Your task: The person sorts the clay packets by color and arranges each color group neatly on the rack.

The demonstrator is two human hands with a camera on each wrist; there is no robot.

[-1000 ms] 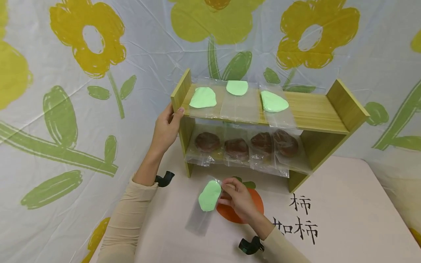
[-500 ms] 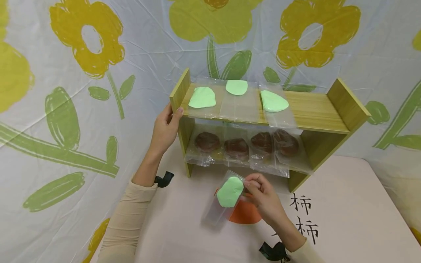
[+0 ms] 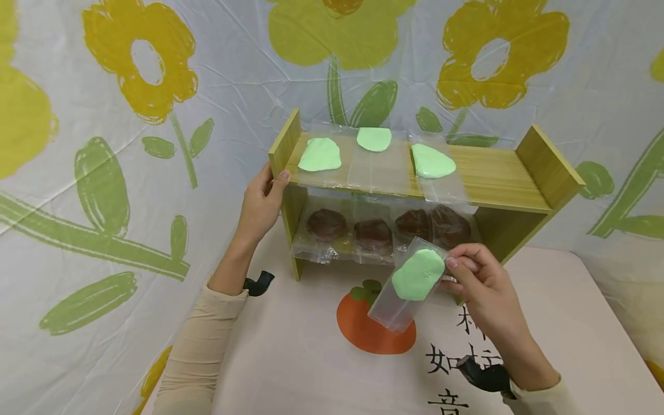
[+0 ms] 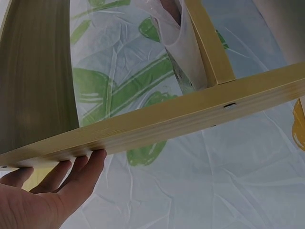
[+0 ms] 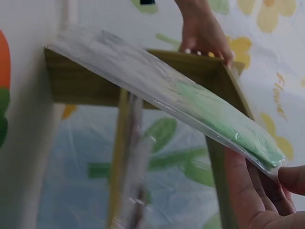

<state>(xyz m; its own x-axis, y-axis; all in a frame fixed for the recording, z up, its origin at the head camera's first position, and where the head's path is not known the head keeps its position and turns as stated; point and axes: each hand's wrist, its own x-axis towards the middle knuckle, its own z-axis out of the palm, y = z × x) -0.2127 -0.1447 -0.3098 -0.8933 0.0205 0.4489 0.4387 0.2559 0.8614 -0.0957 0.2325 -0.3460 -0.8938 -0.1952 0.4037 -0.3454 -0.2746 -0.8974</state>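
My right hand (image 3: 495, 297) pinches the corner of a clear plastic bag (image 3: 390, 310) between thumb and fingers. Flat inside it is a pale green clay-like piece (image 3: 418, 275). The bag hangs tilted in front of the lower shelf's right half and, in the right wrist view, appears nearly edge-on. At the left end of the wooden shelf rack (image 3: 498, 176), my left hand (image 3: 261, 202) grips the side panel, thumb at its front edge. The left wrist view shows those fingers (image 4: 88, 174) against the panel's outer face.
Three similar bags with green pieces (image 3: 319, 154) lie along the top board, with bare wood to their right. Several bagged dark brown rounds (image 3: 327, 224) line the lower board. A pink cloth (image 3: 290, 357) with a printed persimmon (image 3: 358, 328) lies beneath; a flowered curtain (image 3: 233, 75) hangs behind.
My right hand has carried the bag with the green piece rightward and up, from low over the cloth to in front of the lower shelf. The left hand stays on the rack.
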